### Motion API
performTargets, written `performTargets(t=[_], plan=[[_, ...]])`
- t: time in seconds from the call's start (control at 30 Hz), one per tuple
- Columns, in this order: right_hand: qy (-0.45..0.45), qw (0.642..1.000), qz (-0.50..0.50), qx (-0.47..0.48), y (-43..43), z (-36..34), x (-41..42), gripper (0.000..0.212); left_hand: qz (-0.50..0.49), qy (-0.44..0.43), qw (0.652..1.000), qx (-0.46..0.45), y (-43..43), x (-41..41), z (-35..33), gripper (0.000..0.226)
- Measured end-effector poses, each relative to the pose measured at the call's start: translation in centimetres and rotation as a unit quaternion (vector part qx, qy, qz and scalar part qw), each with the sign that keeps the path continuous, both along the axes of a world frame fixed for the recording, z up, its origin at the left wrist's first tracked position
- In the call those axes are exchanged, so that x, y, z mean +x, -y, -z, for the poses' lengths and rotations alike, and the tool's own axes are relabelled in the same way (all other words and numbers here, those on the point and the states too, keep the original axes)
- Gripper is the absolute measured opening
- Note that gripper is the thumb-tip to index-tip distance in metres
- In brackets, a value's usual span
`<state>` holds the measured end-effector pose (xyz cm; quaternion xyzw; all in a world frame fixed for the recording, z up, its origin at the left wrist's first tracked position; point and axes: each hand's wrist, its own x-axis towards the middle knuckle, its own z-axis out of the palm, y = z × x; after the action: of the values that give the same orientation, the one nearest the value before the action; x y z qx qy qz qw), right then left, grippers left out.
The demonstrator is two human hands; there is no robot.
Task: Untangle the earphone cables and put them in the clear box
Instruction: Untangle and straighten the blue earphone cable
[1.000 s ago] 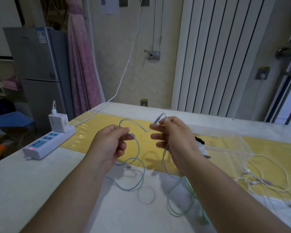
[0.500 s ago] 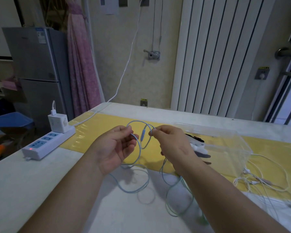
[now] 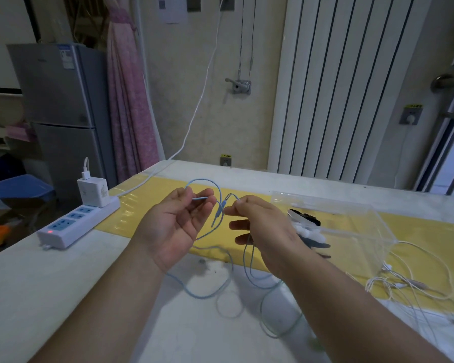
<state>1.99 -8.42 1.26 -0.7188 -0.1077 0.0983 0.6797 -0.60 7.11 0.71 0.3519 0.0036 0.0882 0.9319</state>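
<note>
PROGRESS: judged partway, nothing blue boxed yet | ROOM: bare table (image 3: 50,297) left of the hands, power strip (image 3: 76,224) near its left edge | BOX: clear box (image 3: 351,221) right, contents unclear | HANDS: left hand (image 3: 173,226) and right hand (image 3: 268,231) each pinching raised blue earphone cable (image 3: 203,180), loops trailing on table | LEFT: white earphones (image 3: 417,284) tangled beside box

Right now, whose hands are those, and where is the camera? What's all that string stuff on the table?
No machine here: these are a person's two bare hands. The camera sits on their head, looking down. The left hand and right hand each pinch a blue earphone cable above the table. A greenish cable lies below. On the right stands a clear box, with white earphone cables beside it. On the left lies a power strip.
</note>
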Motion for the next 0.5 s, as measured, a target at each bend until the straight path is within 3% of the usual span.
performTargets(t=[0.27, 0.5], plan=[[-0.049, 0.998, -0.025, 0.020, 0.0, -0.3, 0.4, 0.020, -0.027, 0.007, 1.000, 0.011, 0.0, 0.4, 0.3, 0.020], [-0.089, 0.983, -0.119, 0.111, 1.0, -1.1, 0.3, 0.021, -0.153, -0.018, 0.988, 0.017, -1.0, 1.2, 0.6, 0.026]])
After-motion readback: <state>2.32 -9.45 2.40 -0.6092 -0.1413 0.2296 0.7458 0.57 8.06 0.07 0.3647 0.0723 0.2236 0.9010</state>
